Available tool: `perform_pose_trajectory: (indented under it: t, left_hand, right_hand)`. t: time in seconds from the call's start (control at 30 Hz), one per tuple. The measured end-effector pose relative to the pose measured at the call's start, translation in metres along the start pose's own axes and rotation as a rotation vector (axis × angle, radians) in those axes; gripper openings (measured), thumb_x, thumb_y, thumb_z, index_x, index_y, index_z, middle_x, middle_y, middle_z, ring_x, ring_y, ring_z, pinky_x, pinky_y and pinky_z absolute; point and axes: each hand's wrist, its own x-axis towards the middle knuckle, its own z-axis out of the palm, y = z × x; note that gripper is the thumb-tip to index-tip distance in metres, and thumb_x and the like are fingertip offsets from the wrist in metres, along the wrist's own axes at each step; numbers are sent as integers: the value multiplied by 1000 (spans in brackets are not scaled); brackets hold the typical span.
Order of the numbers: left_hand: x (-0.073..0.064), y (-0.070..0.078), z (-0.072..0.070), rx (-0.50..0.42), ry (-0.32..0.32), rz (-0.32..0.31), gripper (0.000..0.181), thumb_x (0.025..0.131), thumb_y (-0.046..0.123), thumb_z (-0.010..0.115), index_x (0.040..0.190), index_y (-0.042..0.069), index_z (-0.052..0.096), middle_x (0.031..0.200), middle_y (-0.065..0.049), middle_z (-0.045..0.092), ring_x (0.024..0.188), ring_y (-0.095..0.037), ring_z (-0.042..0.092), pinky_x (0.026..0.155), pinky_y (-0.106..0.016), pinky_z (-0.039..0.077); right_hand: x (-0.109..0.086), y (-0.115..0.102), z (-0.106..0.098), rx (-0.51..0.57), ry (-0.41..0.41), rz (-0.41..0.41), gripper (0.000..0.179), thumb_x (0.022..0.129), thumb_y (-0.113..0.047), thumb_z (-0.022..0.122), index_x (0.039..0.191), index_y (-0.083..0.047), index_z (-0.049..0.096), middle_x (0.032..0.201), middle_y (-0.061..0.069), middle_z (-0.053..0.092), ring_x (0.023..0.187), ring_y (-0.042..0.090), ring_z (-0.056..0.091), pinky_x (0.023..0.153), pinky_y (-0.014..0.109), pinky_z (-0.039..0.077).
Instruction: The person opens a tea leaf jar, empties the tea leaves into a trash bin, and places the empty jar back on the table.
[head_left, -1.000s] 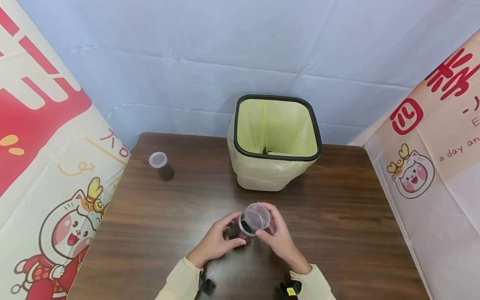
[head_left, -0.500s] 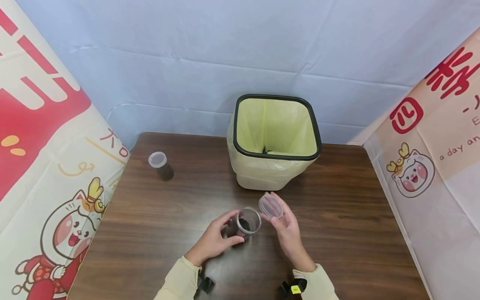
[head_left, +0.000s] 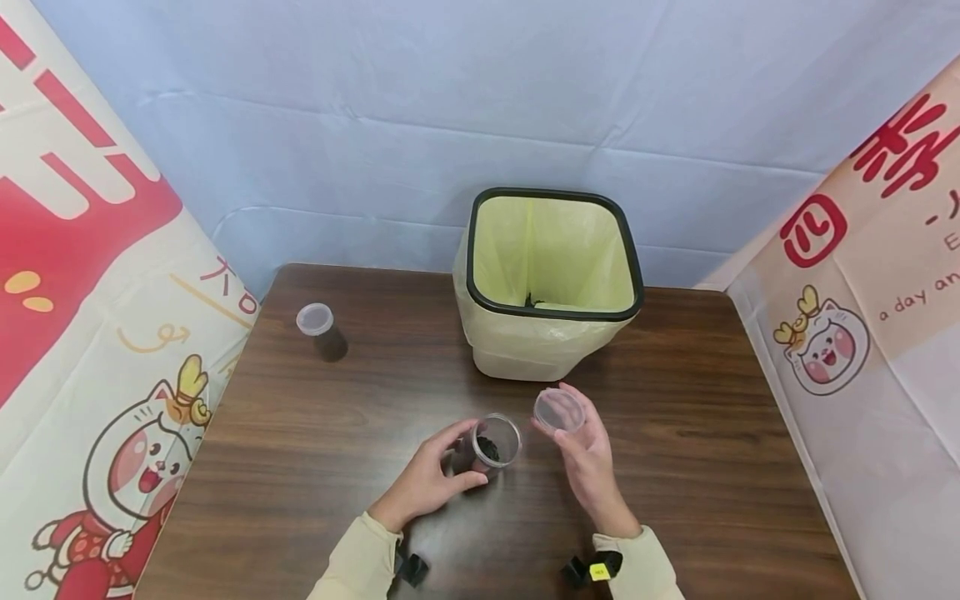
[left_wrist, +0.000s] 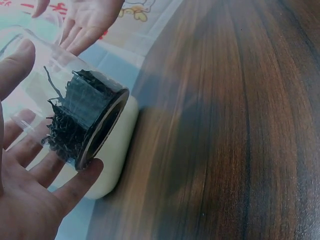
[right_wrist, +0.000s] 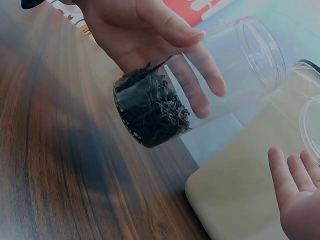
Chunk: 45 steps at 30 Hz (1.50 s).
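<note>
from the head view, our left hand (head_left: 427, 483) curls its fingers round the open jar (head_left: 495, 442), which sits just above the table (head_left: 300, 433) in front of the bin (head_left: 551, 283). our right hand (head_left: 588, 454) carries the lid (head_left: 558, 410) on its fingertips, just beside the jar. a second, capped jar (head_left: 318, 327) stands well apart at the far left.

at the left wrist, the fingers (left_wrist: 30, 165) wrap the clear jar (left_wrist: 75, 115), dark dried leaves (left_wrist: 75, 125) packed at its bottom.

at the right wrist, our fingers (right_wrist: 295, 175) lie straight, barely spread; the lid (right_wrist: 311, 125) shows only at the edge. the jar (right_wrist: 200, 85) is tilted, so we judge leaves could spill on the table if it tips short of the bin.
</note>
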Motion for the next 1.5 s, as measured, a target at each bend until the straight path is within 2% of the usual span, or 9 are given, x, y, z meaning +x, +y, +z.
perform_pose_trajectory:
  t: [0.27, 0.4, 0.53, 0.67, 0.8, 0.93, 1.1, 1.27, 1.5]
  left_hand:
    - [-1, 0, 0, 0, -4, -6, 68, 83, 14, 86, 143, 13, 55, 140, -3, 61, 129, -21, 56, 103, -49, 49]
    - [-1, 1, 0, -9, -5, -13, 70, 81, 10, 87, 144, 14, 55, 141, -2, 61, 130, -21, 55, 104, -49, 48]
    - [-2, 0, 0, -10, -6, -8, 70, 82, 12, 87, 143, 13, 55, 140, -3, 61, 130, -20, 55, 104, -46, 48]
    - [-2, -1, 0, -11, -8, 0, 69, 82, 17, 87, 143, 11, 55, 140, -3, 61, 129, -19, 55, 103, -45, 49]
    - [-3, -1, 0, -5, -7, 4, 69, 83, 18, 87, 143, 11, 55, 140, -3, 61, 129, -19, 55, 103, -44, 49]
    - [-3, -1, 0, 14, -3, 15, 69, 82, 18, 87, 143, 9, 55, 139, -4, 62, 128, -19, 56, 103, -43, 50]
    - [-3, -2, 0, 20, -8, 8, 70, 82, 19, 87, 144, 9, 55, 139, -3, 61, 128, -19, 56, 104, -41, 49]
    - [-3, -2, 0, 20, -9, 12, 70, 83, 20, 87, 144, 9, 55, 139, -4, 61, 128, -19, 56, 103, -41, 49]
    - [-3, -1, 0, 26, -7, 16, 70, 83, 19, 87, 144, 7, 54, 140, -6, 61, 128, -20, 56, 103, -42, 49]
  right_hand:
    - [0, 0, -5, 61, 19, -35, 54, 94, 20, 44, 147, 8, 37, 132, 18, 55, 134, 35, 52, 98, 50, 54]
    - [0, -1, -9, 84, 77, -32, 56, 94, 21, 43, 148, 12, 31, 127, 19, 54, 126, 30, 58, 94, 49, 56]
    - [1, -4, -13, 14, 158, -19, 61, 92, 22, 45, 150, 13, 26, 124, 17, 54, 116, 23, 62, 89, 43, 59]
    - [1, -7, -16, -45, 254, 3, 66, 92, 24, 47, 152, 11, 25, 123, 18, 52, 111, 22, 62, 85, 38, 60]
    - [2, -7, -18, -92, 370, 18, 62, 90, 25, 51, 146, 5, 32, 121, 16, 51, 106, 21, 61, 78, 32, 61]
    - [4, -5, -20, -152, 445, 22, 54, 89, 25, 54, 136, 2, 40, 116, 13, 52, 99, 19, 60, 73, 28, 59]
    - [3, -2, -24, -214, 466, 27, 52, 89, 25, 56, 134, 2, 44, 115, 10, 52, 97, 15, 59, 71, 24, 58]
    - [4, 0, -28, -273, 467, 33, 55, 86, 26, 59, 136, 9, 43, 116, 8, 52, 99, 13, 57, 71, 22, 58]
    - [6, 3, -37, -496, 488, 91, 59, 85, 21, 66, 140, 13, 45, 116, 7, 55, 101, 13, 57, 70, 17, 55]
